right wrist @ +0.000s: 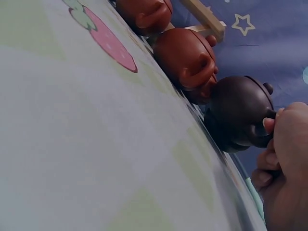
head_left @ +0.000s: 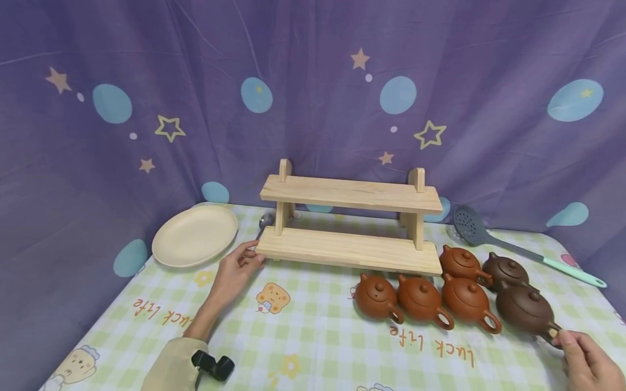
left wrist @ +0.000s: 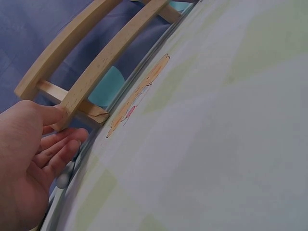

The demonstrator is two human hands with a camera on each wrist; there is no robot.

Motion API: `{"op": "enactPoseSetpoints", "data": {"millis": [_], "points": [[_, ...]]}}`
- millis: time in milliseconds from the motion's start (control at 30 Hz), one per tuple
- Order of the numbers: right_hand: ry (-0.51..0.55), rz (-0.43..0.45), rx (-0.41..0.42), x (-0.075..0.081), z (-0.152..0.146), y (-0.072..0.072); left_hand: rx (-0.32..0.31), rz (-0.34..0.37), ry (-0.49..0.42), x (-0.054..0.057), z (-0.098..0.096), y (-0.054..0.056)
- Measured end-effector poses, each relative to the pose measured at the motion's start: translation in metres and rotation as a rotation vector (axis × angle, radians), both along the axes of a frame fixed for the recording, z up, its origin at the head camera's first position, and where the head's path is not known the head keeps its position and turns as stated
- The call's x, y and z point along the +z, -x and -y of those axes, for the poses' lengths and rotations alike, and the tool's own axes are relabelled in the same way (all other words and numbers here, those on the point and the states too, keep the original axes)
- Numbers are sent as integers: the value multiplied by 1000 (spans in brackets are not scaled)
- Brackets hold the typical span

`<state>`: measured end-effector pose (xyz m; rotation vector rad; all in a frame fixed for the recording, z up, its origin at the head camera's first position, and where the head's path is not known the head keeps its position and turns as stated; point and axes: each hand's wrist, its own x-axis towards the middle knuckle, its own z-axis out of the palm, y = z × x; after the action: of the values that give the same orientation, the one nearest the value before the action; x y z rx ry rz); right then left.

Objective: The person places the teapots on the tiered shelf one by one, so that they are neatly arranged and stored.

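A two-tier wooden shelf (head_left: 349, 250) stands at the middle of the table. My left hand (head_left: 238, 271) holds the left end of its lower board, thumb on top and fingers beneath, as the left wrist view (left wrist: 36, 159) also shows. At the right, my right hand (head_left: 589, 361) grips the handle of a dark brown teapot (head_left: 525, 308). Another dark teapot (head_left: 506, 270) sits just behind it. Several reddish-brown teapots (head_left: 375, 297) stand close together to its left, near the shelf's right end. In the right wrist view the gripped teapot (right wrist: 240, 108) has its lid on.
A cream oval plate (head_left: 195, 236) lies at the back left. Between it and the shelf is a metal spoon (head_left: 266, 220). A grey slotted skimmer (head_left: 470, 227) with a mint handle lies behind the teapots. The checked tablecloth (head_left: 323, 347) meets a purple curtain (head_left: 313, 108) at the back.
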<state>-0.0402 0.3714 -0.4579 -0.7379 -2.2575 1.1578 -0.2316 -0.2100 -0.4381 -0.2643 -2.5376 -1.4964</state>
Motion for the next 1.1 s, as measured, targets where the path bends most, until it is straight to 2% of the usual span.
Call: {"op": "enactPoseSetpoints", "data": {"millis": [100,267,400,600,733,967,1100], "points": [[41,-95,-4,5,3,0,-1,5,2,0,-1,0],[24,-214,54,9,7,1,-5,4,-10,0,-2,0],[5,-226,81,15,9,3,-6,4,-17,1,-2,1],[-40,-135,97,25,12,7,0,9,-14,1,-1,0],[-90,-128,133,30,16,10,-2,9,-18,1,-2,1],[-136,-249,284,33,20,19,-3,4,-13,1,-1,1],[-143,-292,318,37,26,24,-8,0,-15,1,-2,1]]}}
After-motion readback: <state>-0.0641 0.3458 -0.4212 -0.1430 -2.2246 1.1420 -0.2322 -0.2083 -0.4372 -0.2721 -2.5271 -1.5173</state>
